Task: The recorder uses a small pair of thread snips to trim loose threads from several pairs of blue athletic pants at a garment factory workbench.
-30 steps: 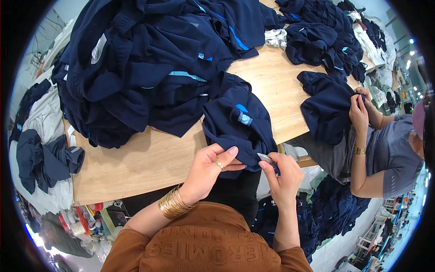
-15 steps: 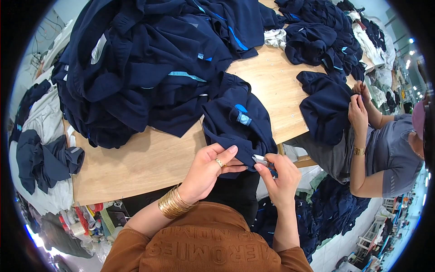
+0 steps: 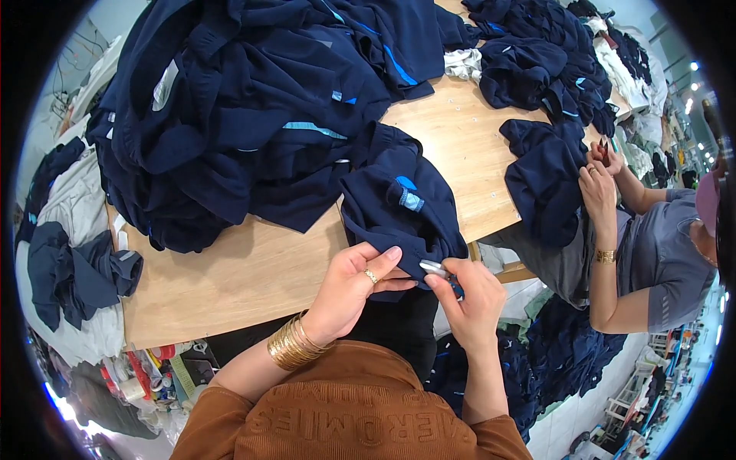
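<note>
A navy garment [image 3: 383,184] with a light blue label lies over the table's front edge. My left hand [image 3: 360,285] pinches its near edge between thumb and fingers. Closed round a small pair of thread snips [image 3: 434,268], my right hand [image 3: 474,295] holds the pale blades against the cloth, just right of the left fingertips. Most of the snips is hidden inside that hand.
A big heap of navy garments [image 3: 238,115] covers the wooden table [image 3: 222,291] behind. To the right, a co-worker [image 3: 659,253] handles another navy garment [image 3: 540,180]. More dark clothes [image 3: 567,345] lie on the floor at lower right, and white cloth [image 3: 69,192] at left.
My right hand and the snips have shifted slightly left, nearer the left fingertips. My left hand keeps its hold. The co-worker's hands have moved a little to the left.
</note>
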### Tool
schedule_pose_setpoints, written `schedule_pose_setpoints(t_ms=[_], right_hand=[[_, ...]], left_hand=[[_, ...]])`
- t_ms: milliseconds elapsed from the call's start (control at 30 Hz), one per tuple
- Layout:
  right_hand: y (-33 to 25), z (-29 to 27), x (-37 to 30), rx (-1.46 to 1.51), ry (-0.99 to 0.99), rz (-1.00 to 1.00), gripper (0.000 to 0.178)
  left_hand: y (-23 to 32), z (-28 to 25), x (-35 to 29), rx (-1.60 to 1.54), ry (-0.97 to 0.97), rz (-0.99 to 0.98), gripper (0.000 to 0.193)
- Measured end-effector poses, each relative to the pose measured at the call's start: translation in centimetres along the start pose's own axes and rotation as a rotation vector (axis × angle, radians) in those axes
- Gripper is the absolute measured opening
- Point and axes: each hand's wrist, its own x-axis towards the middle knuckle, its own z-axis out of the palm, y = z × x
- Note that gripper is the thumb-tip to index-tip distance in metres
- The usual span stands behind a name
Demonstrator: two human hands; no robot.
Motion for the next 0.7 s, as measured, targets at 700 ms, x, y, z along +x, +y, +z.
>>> schedule_pose_setpoints(t_ms=[700], right_hand=[[4.7,3.8,-1.0,0.312,0.010,0.713,0.025]], left_hand=[[-0.3,-2.5,0.0,-0.118,0.093,0.085,0.023]])
